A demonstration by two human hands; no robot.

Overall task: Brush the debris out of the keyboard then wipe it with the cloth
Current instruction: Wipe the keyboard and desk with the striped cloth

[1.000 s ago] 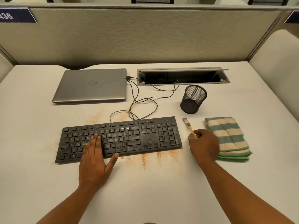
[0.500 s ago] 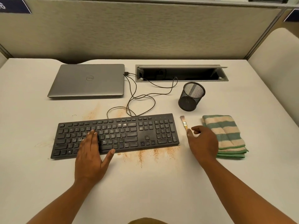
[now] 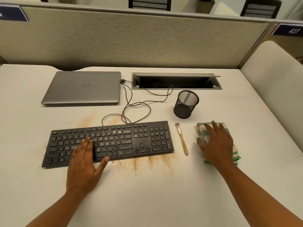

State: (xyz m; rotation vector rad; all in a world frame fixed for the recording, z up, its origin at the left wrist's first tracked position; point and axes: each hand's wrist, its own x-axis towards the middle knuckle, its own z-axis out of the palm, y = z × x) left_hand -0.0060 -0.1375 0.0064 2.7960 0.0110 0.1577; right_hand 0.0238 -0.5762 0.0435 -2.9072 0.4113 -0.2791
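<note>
1. The desk (image 3: 164, 202) bore orange debris (image 3: 144, 163) along the keyboard's near edge, judged to be brushed-out matter.
2. The keyboard (image 3: 131, 141) lay centre-left. The left hand (image 3: 83, 164) pressed flat on it, fingers straight, evidently to steady it.
3. The folded cloth (image 3: 236, 154) lay at right. The right hand (image 3: 216, 145) rested spread on it, gripping nothing, apparently ready to lift it.
4. The brush (image 3: 181, 138) lay unheld between keyboard and cloth.

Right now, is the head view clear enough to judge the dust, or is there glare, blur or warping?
Head view: soft, even light, no glare; orange dust in front of the keyboard shows clearly; key legends slightly soft; wide-angle bows the partition top; right hand on the cloth casts a faint shadow.
</note>
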